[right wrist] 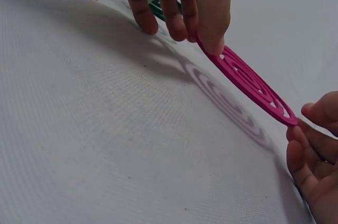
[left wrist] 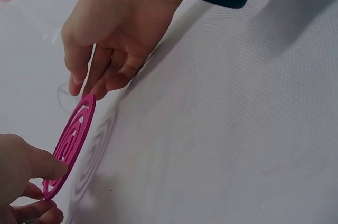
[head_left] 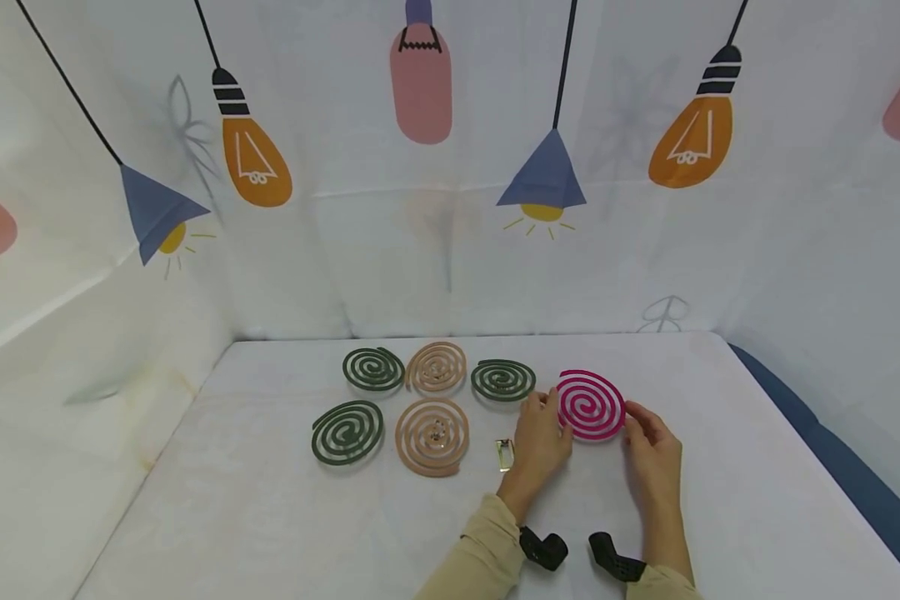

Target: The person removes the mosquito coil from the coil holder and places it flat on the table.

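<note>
A pink mosquito coil (head_left: 591,406) is held tilted just above the white table, casting a spiral shadow. My left hand (head_left: 542,437) pinches its left edge; the thumb (right wrist: 214,42) lies over the rim in the right wrist view. At the opposite edge my right hand (head_left: 654,454) touches the rim with a fingertip from below, and its thumb (right wrist: 317,109) stands slightly apart. Beside the left hand lies a small metal stand (head_left: 505,455). Just beyond that hand is a green mosquito coil (head_left: 503,380), partly hidden by fingers in the right wrist view.
Left of the hands lie two tan mosquito coils (head_left: 432,437) and more green mosquito coils (head_left: 348,433), in two rows on the white table (head_left: 270,533). A white cloth (head_left: 450,250) with printed lamps hangs behind. Black mounts (head_left: 543,550) sit on both wrists.
</note>
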The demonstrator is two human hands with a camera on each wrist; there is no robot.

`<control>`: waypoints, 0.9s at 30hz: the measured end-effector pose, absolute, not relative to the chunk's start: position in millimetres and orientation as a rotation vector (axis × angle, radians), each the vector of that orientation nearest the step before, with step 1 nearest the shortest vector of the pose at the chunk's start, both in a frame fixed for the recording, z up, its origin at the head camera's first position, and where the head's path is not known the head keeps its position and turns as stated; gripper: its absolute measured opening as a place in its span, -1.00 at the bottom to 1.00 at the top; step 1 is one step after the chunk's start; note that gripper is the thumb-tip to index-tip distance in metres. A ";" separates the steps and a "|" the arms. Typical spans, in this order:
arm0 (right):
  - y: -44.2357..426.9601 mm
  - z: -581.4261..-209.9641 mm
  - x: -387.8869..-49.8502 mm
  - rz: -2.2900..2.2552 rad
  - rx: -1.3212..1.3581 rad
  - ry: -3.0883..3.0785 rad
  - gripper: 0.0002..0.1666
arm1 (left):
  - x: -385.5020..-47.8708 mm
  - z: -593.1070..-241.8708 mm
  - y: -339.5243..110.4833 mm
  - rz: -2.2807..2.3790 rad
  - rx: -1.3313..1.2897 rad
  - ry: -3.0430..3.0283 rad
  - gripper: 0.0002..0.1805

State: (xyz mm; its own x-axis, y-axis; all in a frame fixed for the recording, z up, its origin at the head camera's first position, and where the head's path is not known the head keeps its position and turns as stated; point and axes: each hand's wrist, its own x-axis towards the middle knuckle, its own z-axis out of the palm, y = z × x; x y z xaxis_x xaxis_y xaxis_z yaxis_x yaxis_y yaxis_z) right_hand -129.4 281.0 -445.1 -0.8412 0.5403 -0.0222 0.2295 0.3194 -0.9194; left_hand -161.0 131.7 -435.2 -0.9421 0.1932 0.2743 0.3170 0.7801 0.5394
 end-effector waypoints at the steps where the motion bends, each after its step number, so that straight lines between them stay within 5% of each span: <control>1: 280.8 -445.4 -129.4 1.528 -0.696 -2.304 -0.54 | -160.5 -436.5 132.2 -0.857 -0.398 -2.765 -0.43; 27: 281.3 -448.1 -127.9 1.381 -0.532 -2.499 -0.52 | -150.7 -435.5 141.3 -0.488 -0.333 -2.912 -0.26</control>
